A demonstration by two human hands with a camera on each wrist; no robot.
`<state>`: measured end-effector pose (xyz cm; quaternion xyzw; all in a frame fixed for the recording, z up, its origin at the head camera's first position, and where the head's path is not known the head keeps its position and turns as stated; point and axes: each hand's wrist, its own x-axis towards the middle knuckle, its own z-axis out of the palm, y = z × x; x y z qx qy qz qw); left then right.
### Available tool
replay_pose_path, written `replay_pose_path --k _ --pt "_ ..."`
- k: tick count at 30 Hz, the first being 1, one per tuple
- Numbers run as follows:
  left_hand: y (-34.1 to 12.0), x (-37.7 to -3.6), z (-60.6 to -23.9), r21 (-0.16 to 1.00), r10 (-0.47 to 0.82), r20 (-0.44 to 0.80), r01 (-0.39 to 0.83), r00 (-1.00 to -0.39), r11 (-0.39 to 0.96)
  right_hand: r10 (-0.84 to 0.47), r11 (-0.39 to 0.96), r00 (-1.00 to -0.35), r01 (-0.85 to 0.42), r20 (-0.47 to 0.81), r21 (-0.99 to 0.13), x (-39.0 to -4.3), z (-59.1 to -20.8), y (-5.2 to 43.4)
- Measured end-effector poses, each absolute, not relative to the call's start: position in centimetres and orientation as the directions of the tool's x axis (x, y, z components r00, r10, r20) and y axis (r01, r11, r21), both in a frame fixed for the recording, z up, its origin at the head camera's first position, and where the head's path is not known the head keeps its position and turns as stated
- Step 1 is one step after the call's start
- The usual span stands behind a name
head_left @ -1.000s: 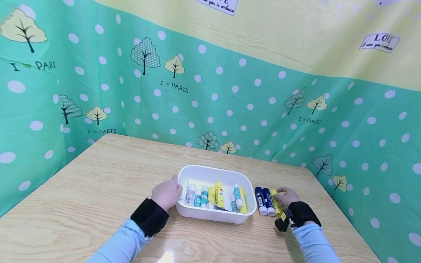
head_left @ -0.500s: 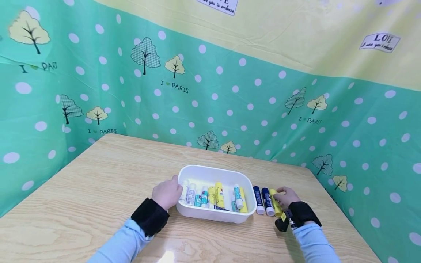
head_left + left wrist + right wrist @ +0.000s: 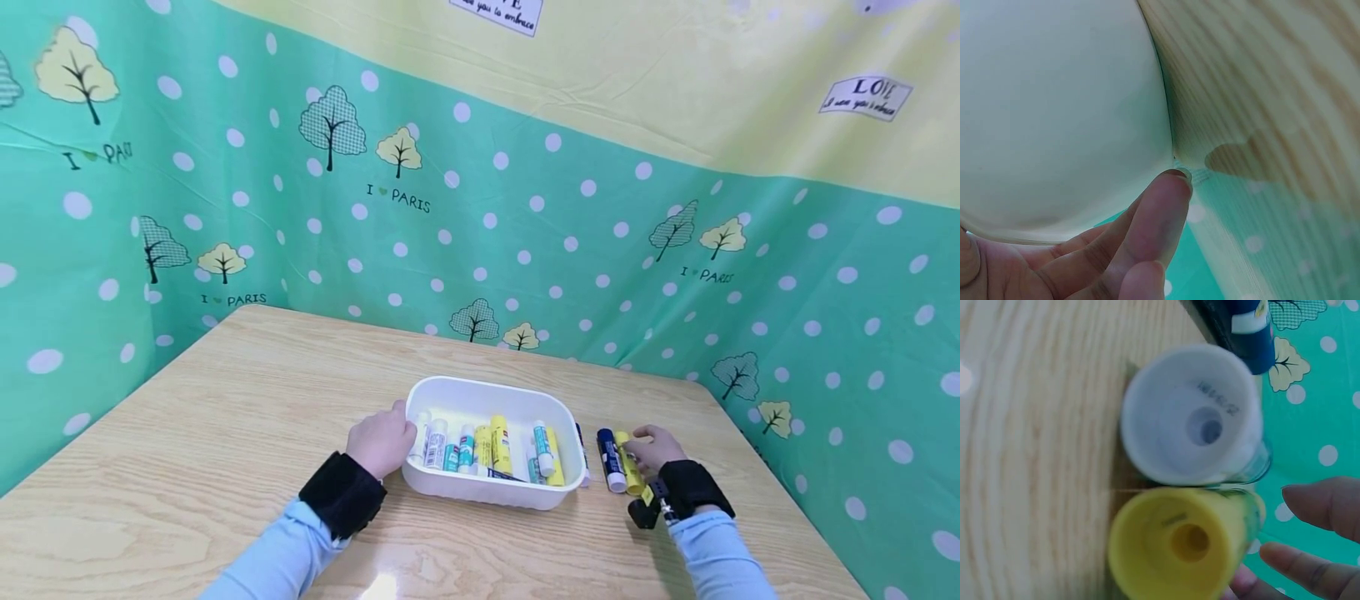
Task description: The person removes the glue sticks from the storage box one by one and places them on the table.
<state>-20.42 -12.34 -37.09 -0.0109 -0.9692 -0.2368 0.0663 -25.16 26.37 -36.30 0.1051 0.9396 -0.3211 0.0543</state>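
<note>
My left hand point(image 3: 381, 440) grips the rim of a white plastic tub point(image 3: 487, 493) at its left end; in the left wrist view its fingers lie along the tub's outer wall point(image 3: 1060, 112). Beside the tub's right end, my right hand point(image 3: 657, 450) is at a yellow glue stick point(image 3: 628, 467) lying on the table. Close up, its thumb and index finger stand apart from the yellow stick point(image 3: 1172, 544), and another fingertip is right at its side. A dark blue glue stick point(image 3: 612, 460) with a white end point(image 3: 1191, 419) lies alongside. Another dark blue one point(image 3: 582, 454) is mostly hidden by the tub.
Several glue sticks, yellow, white and teal, lie inside the tub, among them a yellow one point(image 3: 500, 446) and a teal-and-white one point(image 3: 543, 448). A wood-grain table point(image 3: 262, 400) carries everything. A green dotted curtain point(image 3: 525, 250) hangs behind and to both sides.
The leftmost dark blue glue stick has moved left, away from its neighbour and up against the tub, which now covers most of it. Both hands have stayed nearly still.
</note>
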Motion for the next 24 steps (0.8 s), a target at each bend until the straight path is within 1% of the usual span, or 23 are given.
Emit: replay_pose_path --k 4,11,18,24 --pt "-12.3 -20.4 -37.1 0.462 -0.009 0.132 0.054 -0.991 0.885 0.165 0.803 -0.979 0.203 -0.118 -0.56 -24.9 -35.4 26.3" --pt "-12.3 -20.4 -37.0 0.468 -0.009 0.12 0.048 -0.993 0.883 0.122 0.818 -0.992 0.126 -0.044 -0.561 -24.9 -33.5 25.1" --pt "-12.3 -20.3 -36.9 0.467 -0.007 0.124 0.052 -0.992 0.882 0.058 0.868 -0.998 0.03 0.04 -0.496 -23.9 -31.0 21.5" --pt "-12.3 -20.4 -37.0 0.468 -0.008 0.131 0.055 -0.991 0.882 -0.039 0.88 -0.994 -0.084 0.104 -0.467 -23.2 -29.2 18.2"
